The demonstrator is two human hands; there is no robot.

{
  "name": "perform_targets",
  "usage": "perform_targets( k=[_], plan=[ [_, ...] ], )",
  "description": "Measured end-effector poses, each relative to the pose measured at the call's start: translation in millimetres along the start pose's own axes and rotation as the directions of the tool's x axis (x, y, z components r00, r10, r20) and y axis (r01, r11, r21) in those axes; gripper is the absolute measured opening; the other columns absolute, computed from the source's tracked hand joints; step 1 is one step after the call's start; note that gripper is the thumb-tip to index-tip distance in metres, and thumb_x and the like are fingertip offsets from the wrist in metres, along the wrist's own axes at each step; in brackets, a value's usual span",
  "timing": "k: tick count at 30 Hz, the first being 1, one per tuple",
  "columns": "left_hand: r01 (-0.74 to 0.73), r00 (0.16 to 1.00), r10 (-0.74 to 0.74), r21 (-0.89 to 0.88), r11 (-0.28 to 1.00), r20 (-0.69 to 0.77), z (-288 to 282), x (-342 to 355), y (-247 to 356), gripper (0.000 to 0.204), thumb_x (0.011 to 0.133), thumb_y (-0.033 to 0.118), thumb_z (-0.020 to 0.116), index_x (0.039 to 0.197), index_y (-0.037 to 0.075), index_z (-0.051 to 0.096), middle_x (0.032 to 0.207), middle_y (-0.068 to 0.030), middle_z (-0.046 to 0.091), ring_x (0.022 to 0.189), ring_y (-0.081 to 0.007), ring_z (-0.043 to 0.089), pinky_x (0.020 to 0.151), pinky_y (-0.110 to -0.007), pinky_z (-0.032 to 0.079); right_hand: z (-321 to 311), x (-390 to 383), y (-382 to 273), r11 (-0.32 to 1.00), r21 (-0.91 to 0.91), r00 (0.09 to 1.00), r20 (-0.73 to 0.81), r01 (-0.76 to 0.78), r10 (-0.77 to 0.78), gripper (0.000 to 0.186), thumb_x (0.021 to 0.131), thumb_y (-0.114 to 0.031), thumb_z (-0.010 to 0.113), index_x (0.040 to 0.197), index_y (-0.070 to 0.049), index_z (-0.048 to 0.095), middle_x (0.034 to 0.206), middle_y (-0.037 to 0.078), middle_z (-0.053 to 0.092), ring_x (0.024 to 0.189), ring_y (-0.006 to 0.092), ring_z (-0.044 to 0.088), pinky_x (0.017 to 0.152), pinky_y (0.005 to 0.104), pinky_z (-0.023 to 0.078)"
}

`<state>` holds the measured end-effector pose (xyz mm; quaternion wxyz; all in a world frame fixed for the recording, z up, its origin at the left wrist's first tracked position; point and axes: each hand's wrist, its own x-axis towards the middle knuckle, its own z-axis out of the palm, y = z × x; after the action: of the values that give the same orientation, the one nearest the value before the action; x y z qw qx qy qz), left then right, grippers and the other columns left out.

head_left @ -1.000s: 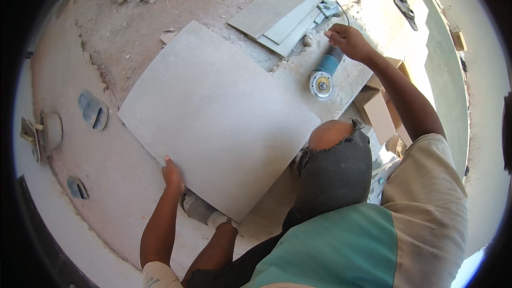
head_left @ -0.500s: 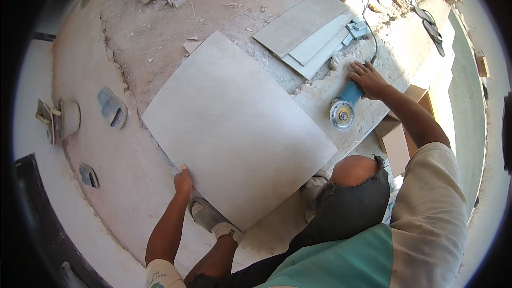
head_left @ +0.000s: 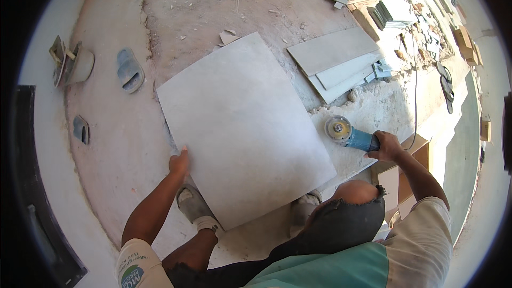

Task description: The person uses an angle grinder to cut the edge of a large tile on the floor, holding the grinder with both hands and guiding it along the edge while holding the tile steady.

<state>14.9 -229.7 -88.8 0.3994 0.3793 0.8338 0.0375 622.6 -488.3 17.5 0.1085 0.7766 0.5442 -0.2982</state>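
A large pale grey floor tile (head_left: pixel 245 128) lies in front of me, its near edge by my feet. At its left edge my left hand (head_left: pixel 180 162) is closed on the rim, thumb upward; its other fingers are partly hidden. My right hand (head_left: pixel 385 146) is wrapped round the rear of a blue angle grinder (head_left: pixel 360 140). The grinder's round disc (head_left: pixel 338 128) points left, just beyond the tile's right edge. A dark cord (head_left: pixel 416 90) runs from behind my right hand up towards the rubble.
Cut tile strips (head_left: pixel 333 56) and small blue-grey offcuts (head_left: pixel 377 72) lie beyond the grinder. Cardboard boxes (head_left: pixel 421 157) stand by my right forearm. Loose slippers (head_left: pixel 129 70) and a bucket (head_left: pixel 81 65) are at the left. Flip-flops (head_left: pixel 447 88) and rubble lie far right.
My right hand has moved nearer and gripped the grinder's rear, swinging its disc from facing me to facing left, towards the tile. My left hand stays at the tile's left edge. The view has shifted.
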Motion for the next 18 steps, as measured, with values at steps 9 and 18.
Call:
perform_targets(
  k=[9,18],
  plan=[
    [-0.163,0.971,0.129,0.160,0.974,0.201,-11.1,-27.2,22.1,0.085,0.090,0.050,0.063,0.135,-0.017,0.038,0.127,-0.0278,0.053,0.111,-0.0318,0.057,0.087,-0.039,0.051,14.0,-8.3,-89.2,0.716,0.695,0.998,0.059,-0.061,0.027,0.060,0.074,-0.044,0.082,0.103,0.006,0.065,0.082,0.012,0.066,0.079,0.0187,0.064,0.073,0.0330,0.051],
    [-0.514,0.472,0.422,-0.147,0.845,0.774,-0.6,-194.9,187.7,0.088,0.088,0.057,0.064,0.140,-0.010,0.039,0.124,-0.0193,0.056,0.116,-0.0259,0.055,0.096,-0.037,0.046,-50.4,22.2,-206.0,0.320,0.917,0.961,-0.173,0.237,-0.215,0.061,0.085,-0.044,0.073,0.119,0.004,0.054,0.097,0.011,0.063,0.084,0.0156,0.061,0.075,0.0306,0.050]
  ],
)
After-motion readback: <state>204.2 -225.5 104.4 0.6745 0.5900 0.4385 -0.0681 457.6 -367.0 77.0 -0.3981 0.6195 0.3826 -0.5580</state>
